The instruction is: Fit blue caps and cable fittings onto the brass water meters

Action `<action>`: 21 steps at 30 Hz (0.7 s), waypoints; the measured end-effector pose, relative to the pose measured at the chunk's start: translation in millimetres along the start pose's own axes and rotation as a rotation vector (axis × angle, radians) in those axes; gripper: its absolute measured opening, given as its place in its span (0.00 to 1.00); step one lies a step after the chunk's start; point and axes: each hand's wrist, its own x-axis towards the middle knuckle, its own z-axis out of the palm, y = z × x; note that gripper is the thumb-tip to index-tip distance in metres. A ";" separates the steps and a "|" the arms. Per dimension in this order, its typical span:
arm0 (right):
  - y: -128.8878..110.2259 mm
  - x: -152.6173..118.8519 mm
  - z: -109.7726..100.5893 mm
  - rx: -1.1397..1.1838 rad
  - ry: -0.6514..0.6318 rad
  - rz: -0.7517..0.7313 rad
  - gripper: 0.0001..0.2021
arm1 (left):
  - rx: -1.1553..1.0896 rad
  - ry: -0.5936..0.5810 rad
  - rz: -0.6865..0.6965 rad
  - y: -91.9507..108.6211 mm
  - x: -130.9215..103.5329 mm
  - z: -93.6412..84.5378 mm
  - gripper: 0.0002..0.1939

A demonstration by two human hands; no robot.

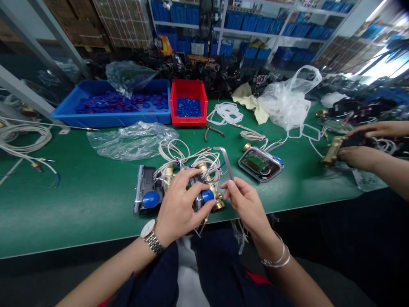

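Observation:
My left hand [183,200] is closed around a small meter unit with a blue round cap [207,195], close to the table's front edge. A brass fitting [218,202] sticks out of this unit on its right. In my right hand [247,202] is a bent flat metal tool [227,162], held upright between thumb and fingers just right of the meter unit; its exact kind is unclear. Coiled white cables [174,151] lie behind my left hand. Left of that hand stands a second dark meter [147,189] with a blue cap. My palm and fingers hide part of the held unit.
A blue tray [118,119] of blue discs and a red bin [188,123] of small blue parts stand behind. Pliers [214,131], a plastic bag [131,140] and a clear-covered meter [260,164] lie on the green table [79,204]. A co-worker's hands [358,155] hold a brass part at right.

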 end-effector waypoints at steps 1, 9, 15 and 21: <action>-1.1 -2.5 -4.0 -0.041 0.040 -0.040 0.17 | 0.005 0.003 -0.007 -0.2 0.1 0.5 0.12; -15.5 -18.1 -25.0 -0.414 0.344 -0.405 0.08 | 0.052 0.019 -0.068 2.3 4.2 14.6 0.07; -29.7 -11.1 -17.6 -0.756 0.022 -0.648 0.06 | 0.048 0.003 -0.102 7.8 4.2 18.6 0.07; -17.2 9.5 -4.9 -0.830 -0.234 -0.645 0.10 | 0.072 -0.029 -0.087 9.6 0.6 16.4 0.08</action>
